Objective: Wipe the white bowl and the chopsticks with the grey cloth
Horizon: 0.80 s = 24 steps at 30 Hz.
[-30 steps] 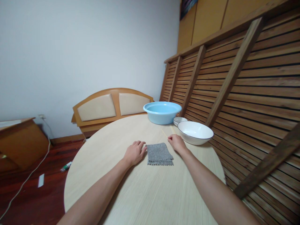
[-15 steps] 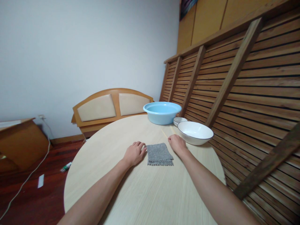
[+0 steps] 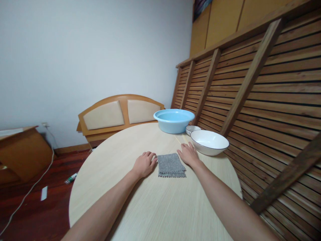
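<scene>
A folded grey cloth (image 3: 171, 164) with a zigzag edge lies on the round pale wooden table (image 3: 160, 207). To its left my left hand (image 3: 144, 164) rests on the tabletop, fingers loosely apart and holding nothing, the fingertips close to the cloth's edge. On the other side my right hand (image 3: 188, 154) lies low on the table with its fingers spread. Just beyond its fingertips are two thin pale chopsticks (image 3: 177, 139), partly hidden by the hand; whether the fingers touch them I cannot tell.
A white bowl with a dark rim (image 3: 210, 142) stands right of my right hand. Behind it are a small patterned bowl (image 3: 192, 129) and a light blue basin (image 3: 174, 121). A slatted wooden panel (image 3: 276, 110) leans along the right side.
My right hand has gone from closed around a chopstick to spread fingers, and the chopstick lies slightly farther forward. My left hand and the cloth have stayed in place.
</scene>
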Each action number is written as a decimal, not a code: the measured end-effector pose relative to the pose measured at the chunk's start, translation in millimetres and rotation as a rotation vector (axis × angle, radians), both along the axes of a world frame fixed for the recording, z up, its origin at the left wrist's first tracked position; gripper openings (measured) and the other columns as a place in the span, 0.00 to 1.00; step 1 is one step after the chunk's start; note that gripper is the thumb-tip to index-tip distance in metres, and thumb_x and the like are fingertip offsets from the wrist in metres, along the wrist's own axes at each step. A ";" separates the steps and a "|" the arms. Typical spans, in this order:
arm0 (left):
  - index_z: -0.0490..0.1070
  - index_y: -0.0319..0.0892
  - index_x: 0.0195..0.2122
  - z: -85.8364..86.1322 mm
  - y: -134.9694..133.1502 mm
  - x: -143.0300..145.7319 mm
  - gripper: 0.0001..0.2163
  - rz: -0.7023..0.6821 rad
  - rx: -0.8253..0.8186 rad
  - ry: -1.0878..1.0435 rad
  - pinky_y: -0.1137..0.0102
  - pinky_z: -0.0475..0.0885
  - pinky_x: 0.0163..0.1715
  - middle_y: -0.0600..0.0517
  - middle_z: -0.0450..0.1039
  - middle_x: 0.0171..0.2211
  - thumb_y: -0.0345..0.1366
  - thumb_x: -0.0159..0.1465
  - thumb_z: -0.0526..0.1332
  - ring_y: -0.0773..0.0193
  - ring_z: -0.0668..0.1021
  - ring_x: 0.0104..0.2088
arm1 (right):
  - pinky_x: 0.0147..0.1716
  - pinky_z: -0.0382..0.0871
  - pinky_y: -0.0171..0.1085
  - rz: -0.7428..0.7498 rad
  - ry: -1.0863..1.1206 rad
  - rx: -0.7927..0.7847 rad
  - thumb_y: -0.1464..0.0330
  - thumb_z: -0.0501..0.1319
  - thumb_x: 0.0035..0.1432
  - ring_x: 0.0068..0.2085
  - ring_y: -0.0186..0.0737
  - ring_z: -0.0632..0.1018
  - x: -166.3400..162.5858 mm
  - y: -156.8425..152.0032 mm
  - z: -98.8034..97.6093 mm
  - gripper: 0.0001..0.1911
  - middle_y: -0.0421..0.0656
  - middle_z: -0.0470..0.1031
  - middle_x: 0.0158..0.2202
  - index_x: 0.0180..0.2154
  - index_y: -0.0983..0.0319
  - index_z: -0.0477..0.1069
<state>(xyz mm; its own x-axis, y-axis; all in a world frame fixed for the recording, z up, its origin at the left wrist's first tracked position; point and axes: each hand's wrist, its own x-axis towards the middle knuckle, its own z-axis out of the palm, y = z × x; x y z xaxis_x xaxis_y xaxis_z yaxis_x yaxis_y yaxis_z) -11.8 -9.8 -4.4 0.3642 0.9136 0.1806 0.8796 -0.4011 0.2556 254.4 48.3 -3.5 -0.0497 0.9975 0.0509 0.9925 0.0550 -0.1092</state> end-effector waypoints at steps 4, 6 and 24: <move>0.71 0.43 0.55 -0.6 0.0 -0.3 0.19 -0.002 0.000 -0.004 0.60 0.70 0.55 0.44 0.74 0.52 0.45 0.74 0.46 0.55 0.75 0.53 | 0.67 0.48 0.54 -0.001 0.010 0.002 0.55 0.50 0.71 0.71 0.64 0.50 2.5 5.7 -7.0 0.31 0.56 0.61 0.68 0.63 0.70 0.67; 0.71 0.43 0.54 -1.0 0.0 -0.4 0.19 -0.003 0.002 -0.008 0.61 0.70 0.55 0.44 0.74 0.52 0.45 0.74 0.46 0.55 0.75 0.53 | 0.68 0.44 0.55 -0.013 0.016 0.007 0.54 0.49 0.71 0.72 0.64 0.47 2.8 8.8 -10.3 0.33 0.56 0.56 0.70 0.65 0.71 0.65; 0.71 0.43 0.54 -1.8 -0.1 0.0 0.19 -0.005 0.011 -0.006 0.61 0.70 0.54 0.44 0.74 0.52 0.45 0.74 0.46 0.55 0.75 0.53 | 0.65 0.53 0.51 -0.146 0.045 -0.026 0.48 0.46 0.69 0.68 0.62 0.59 3.6 19.8 -13.3 0.43 0.64 0.53 0.70 0.68 0.79 0.57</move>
<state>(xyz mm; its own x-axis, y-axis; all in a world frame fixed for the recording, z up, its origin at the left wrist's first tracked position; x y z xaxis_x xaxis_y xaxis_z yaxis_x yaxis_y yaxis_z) -11.8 -9.9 -6.2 0.3679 0.9096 0.1929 0.8761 -0.4086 0.2560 258.1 68.1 -16.8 0.0975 0.9949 0.0241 0.9839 -0.0927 -0.1528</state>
